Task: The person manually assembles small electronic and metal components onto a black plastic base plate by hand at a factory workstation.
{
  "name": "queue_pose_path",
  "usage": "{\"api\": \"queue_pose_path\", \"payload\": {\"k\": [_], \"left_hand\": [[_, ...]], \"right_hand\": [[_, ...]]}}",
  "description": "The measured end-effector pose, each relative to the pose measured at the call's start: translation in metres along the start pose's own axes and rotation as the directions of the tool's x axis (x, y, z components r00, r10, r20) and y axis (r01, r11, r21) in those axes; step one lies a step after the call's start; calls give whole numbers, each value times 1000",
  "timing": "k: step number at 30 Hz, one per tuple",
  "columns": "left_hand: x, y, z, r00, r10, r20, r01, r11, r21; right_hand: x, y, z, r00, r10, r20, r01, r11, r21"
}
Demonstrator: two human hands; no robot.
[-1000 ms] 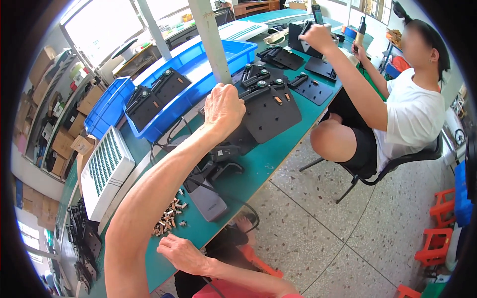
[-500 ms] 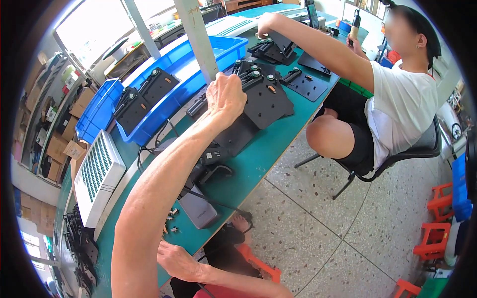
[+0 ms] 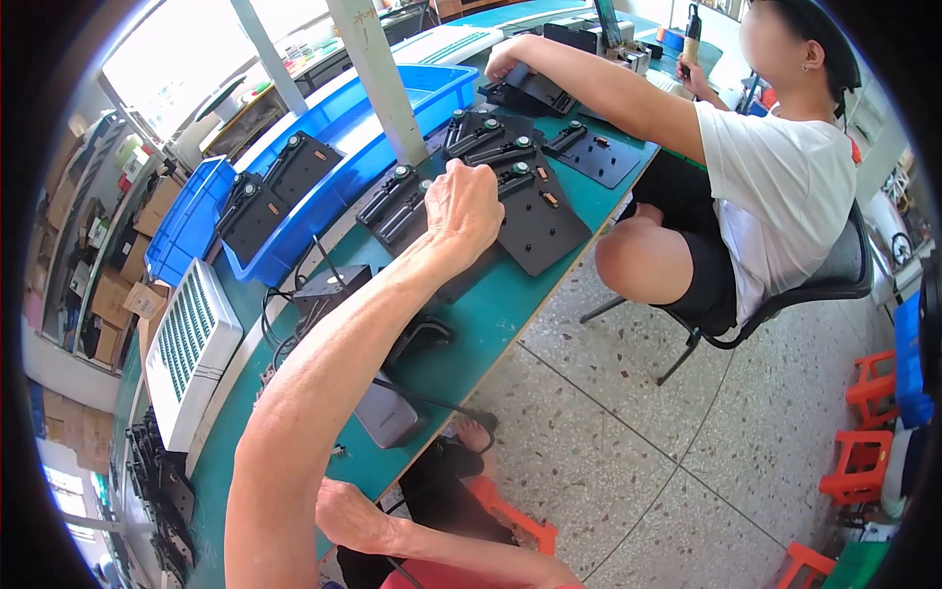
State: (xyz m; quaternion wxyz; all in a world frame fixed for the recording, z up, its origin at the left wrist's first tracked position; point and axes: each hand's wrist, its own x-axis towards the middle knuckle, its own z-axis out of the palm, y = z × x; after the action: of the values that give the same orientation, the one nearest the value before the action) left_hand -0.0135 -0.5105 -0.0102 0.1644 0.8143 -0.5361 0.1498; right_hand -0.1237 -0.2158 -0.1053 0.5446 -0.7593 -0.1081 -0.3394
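My left hand (image 3: 463, 211) reaches across the green bench to a group of black plates (image 3: 545, 231) fitted with rods and round silvery knobs. Its fingers curl down closed onto one of these plates; the fingertips are hidden beneath the hand. Close to the bench's near edge is my right hand (image 3: 355, 517), its fingers out of sight behind my left forearm. A few small metal parts (image 3: 340, 451) lie just above it. The co-worker's hand (image 3: 505, 61) rests on another black plate assembly (image 3: 530, 95) farther along.
A long blue bin (image 3: 358, 162) holds black plates behind my left arm. A white slotted panel (image 3: 191, 358) stands at left. A grey box-shaped device (image 3: 391, 412) and cables lie on the bench. A seated co-worker (image 3: 785, 177) is at right, with red stools (image 3: 856, 463) beyond.
My left hand has shifted slightly right and down in the view, uncovering rods to its left. The co-worker's hand has lowered with the tilted black plate. My right hand stays about where it was.
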Motion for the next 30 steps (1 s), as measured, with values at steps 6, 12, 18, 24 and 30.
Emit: {"api": "queue_pose_path", "payload": {"k": [6, 12, 18, 24, 30], "left_hand": [[-3, 7, -3, 995, 24, 99, -27, 999, 29], [-8, 8, -25, 989, 11, 150, -18, 999, 42], [-51, 0, -96, 978, 123, 166, -116, 992, -48], [-177, -53, -194, 994, 64, 84, -49, 984, -169], [-350, -140, -333, 878, -470, -89, 477, 875, 89]], "right_hand": [[-2, 4, 1, 999, -7, -37, 7, 1000, 3], [1, -2, -4, 999, 19, 37, -19, 1000, -2], [11, -8, -21, 988, 44, 146, -40, 999, -35], [14, -12, -34, 958, 164, 234, -129, 979, -159], [27, -22, -29, 953, 180, 243, -172, 984, -52]]}}
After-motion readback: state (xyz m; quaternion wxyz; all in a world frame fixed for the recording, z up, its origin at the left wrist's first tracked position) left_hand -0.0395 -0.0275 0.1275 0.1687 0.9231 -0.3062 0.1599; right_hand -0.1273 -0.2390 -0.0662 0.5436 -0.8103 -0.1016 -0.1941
